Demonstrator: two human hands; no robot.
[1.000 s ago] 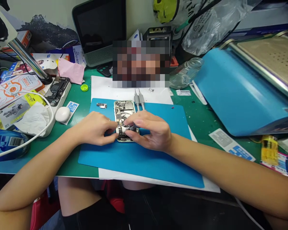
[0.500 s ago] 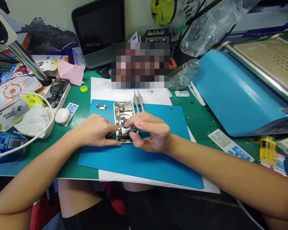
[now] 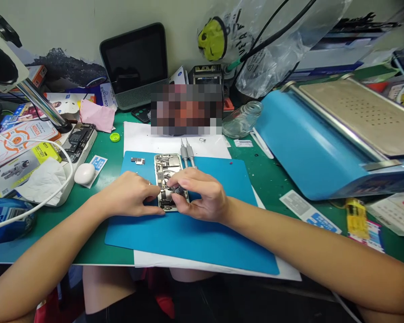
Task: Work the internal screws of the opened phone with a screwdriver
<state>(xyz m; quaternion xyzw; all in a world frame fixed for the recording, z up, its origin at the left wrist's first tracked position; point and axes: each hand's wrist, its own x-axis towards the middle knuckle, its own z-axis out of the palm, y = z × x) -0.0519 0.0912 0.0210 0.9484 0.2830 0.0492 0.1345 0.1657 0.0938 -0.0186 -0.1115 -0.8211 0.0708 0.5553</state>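
Note:
An opened smartphone [image 3: 167, 163], its inner boards and parts exposed, lies on a blue mat [image 3: 218, 240]. My left hand [image 3: 129, 194] holds the phone's lower left edge with the thumb and a bent finger. Over the lower half of the phone, my right hand [image 3: 202, 193] pinches a small dark grey screwdriver [image 3: 179, 190], whose tip I cannot make out. Two grey screwdrivers [image 3: 187, 153] with thin tips lie side by side at the phone's upper right. A small metal phone part [image 3: 138, 160] rests on the mat to the left.
To the right stands a blue machine [image 3: 289, 148] with a perforated metal top. A glass jar [image 3: 242, 119] leans near the back. At left are a white earbud case [image 3: 84, 173], another opened phone [image 3: 80, 140] and a white cable [image 3: 69, 166]. A screen device [image 3: 134, 67] stands behind.
The camera view has shifted, so the scene sits lower and further left. Both hands stay at the phone; the screwdriver in my right hand is slightly differently angled.

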